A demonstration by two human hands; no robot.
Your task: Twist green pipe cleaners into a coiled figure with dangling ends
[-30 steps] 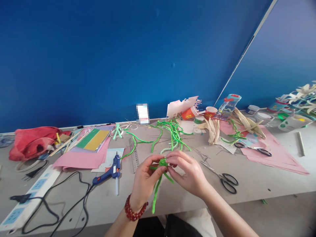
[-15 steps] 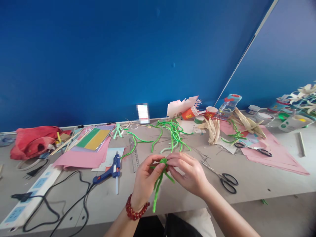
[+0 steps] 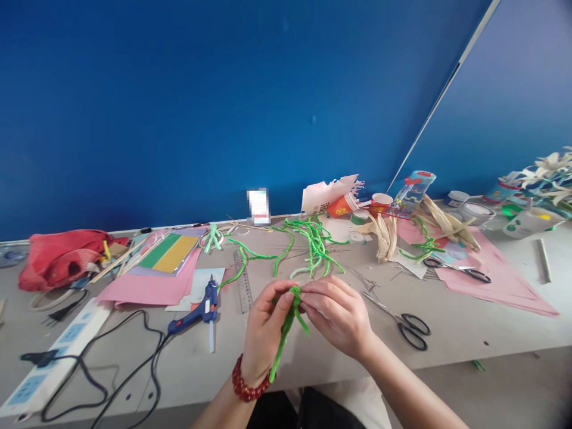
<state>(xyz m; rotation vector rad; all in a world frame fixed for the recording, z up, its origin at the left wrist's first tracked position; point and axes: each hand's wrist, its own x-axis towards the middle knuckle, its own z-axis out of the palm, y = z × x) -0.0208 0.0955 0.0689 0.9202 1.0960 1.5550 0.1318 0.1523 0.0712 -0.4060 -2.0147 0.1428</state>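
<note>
My left hand and my right hand meet over the front of the table, both pinching a twisted green pipe cleaner. Its knotted top sits between my fingertips, partly hidden by them. A long fuzzy stem hangs from it down past my left palm, with a shorter end sticking out to the right. A red beaded bracelet circles my left wrist. Nearest my left hand lies a blue hot glue gun; nearest my right, a pair of black-handled scissors.
A steel ruler lies behind the glue gun, and a tangle of green pipe cleaners sits further back. Pink paper sheets, corn husks, paper cups, a power strip and black cords surround the work area.
The long green stem has swung from hanging nearly straight down to slanting toward my left wrist. My left hand has turned slightly, and my hands stay on the knot.
</note>
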